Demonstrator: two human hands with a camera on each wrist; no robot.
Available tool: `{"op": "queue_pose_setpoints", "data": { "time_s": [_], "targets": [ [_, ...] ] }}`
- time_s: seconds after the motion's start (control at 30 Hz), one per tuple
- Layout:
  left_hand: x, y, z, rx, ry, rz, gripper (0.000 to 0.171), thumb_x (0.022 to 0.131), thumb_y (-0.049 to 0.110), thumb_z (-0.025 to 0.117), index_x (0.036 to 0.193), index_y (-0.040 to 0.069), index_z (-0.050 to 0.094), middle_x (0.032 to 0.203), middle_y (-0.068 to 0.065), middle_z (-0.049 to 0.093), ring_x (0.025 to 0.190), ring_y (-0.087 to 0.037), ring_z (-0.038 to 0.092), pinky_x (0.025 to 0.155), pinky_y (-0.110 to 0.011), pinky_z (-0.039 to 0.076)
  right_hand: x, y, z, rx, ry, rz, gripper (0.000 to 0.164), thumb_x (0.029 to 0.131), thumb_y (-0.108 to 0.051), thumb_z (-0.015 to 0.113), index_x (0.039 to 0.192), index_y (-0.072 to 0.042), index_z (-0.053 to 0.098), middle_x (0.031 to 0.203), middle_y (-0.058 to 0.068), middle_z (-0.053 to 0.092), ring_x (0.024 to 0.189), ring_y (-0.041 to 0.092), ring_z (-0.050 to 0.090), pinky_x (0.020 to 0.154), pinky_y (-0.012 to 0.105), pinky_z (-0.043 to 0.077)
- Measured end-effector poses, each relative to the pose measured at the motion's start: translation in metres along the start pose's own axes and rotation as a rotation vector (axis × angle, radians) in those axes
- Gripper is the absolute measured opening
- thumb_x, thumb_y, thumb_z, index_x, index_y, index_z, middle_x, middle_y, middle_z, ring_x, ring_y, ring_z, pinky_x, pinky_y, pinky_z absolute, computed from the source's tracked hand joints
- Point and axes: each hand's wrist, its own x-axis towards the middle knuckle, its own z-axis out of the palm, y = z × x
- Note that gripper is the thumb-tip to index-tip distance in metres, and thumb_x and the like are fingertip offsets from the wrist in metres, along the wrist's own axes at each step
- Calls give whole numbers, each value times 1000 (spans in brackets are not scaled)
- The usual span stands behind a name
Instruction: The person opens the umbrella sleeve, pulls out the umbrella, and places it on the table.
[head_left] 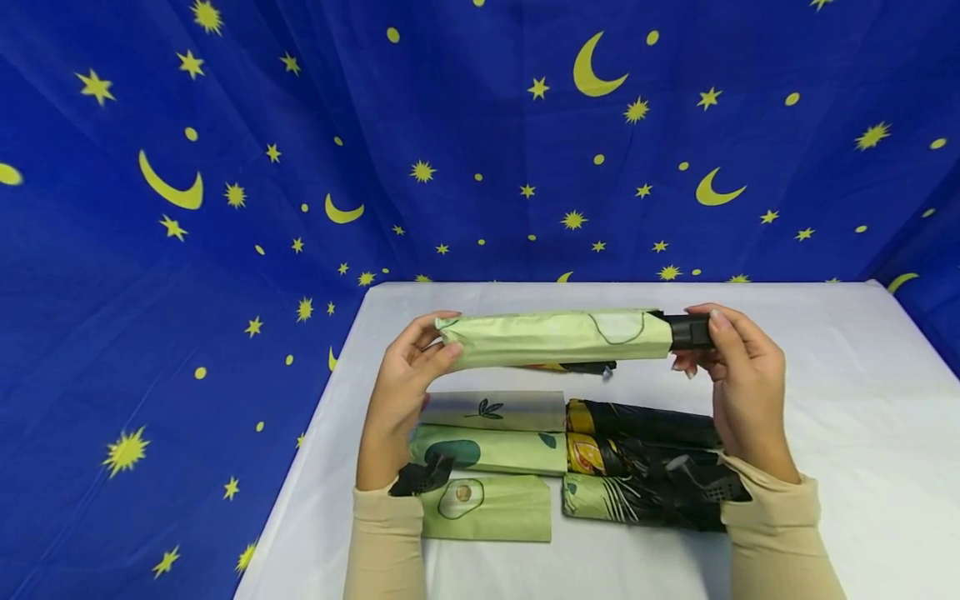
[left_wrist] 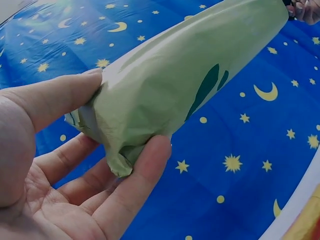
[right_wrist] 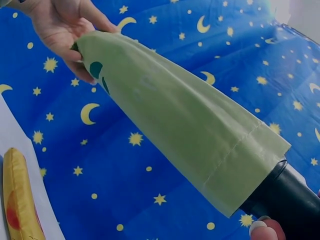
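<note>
A folded umbrella [head_left: 540, 337] in a light green sleeve with avocado and leaf prints is held level above the table, its black handle [head_left: 690, 332] sticking out on the right. My left hand [head_left: 401, 383] pinches the crumpled closed end of the sleeve between thumb and fingers. At the other end, my right hand [head_left: 753, 375] grips the black handle. The left wrist view shows the sleeve's folded tip [left_wrist: 122, 162] between the fingers. In the right wrist view, the stitched sleeve mouth [right_wrist: 250, 165] surrounds the shaft end of the handle.
On the white table [head_left: 862, 400] lie a grey-white sleeve [head_left: 517, 410], a green sleeve [head_left: 510, 452] and an avocado-print sleeve [head_left: 517, 508]. Beside them are black-and-yellow folded umbrellas [head_left: 645, 423] and a green-and-black one [head_left: 600, 498]. Another dark item [head_left: 592, 367] lies partly hidden behind the held umbrella.
</note>
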Motion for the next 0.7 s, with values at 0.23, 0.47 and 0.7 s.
{"op": "queue_pose_setpoints", "data": {
  "time_s": [0.23, 0.47, 0.7],
  "targets": [
    [1, 1, -3, 4, 30, 42, 38, 96, 4, 68, 134, 4, 60, 119, -12, 64, 105, -24, 65, 81, -30, 56, 1, -1, -3, 75, -6, 8, 31, 106, -7, 56, 119, 20, 59, 79, 19, 69, 56, 23, 64, 49, 27, 49],
    [1, 1, -8, -24, 46, 87, 38, 97, -4, 63, 135, -2, 57, 112, -10, 63, 99, -20, 65, 78, -28, 55, 3, -2, -5, 111, 17, 16, 30, 105, -6, 57, 120, 20, 59, 77, 20, 67, 55, 25, 63, 51, 27, 51],
    [0, 0, -10, -35, 80, 94, 32, 97, -3, 63, 129, 4, 63, 110, -7, 65, 92, -16, 64, 75, -25, 55, 3, -2, -7, 137, 49, 15, 30, 105, -5, 57, 119, 21, 58, 78, 21, 67, 54, 25, 64, 50, 27, 52]
  ]
}}
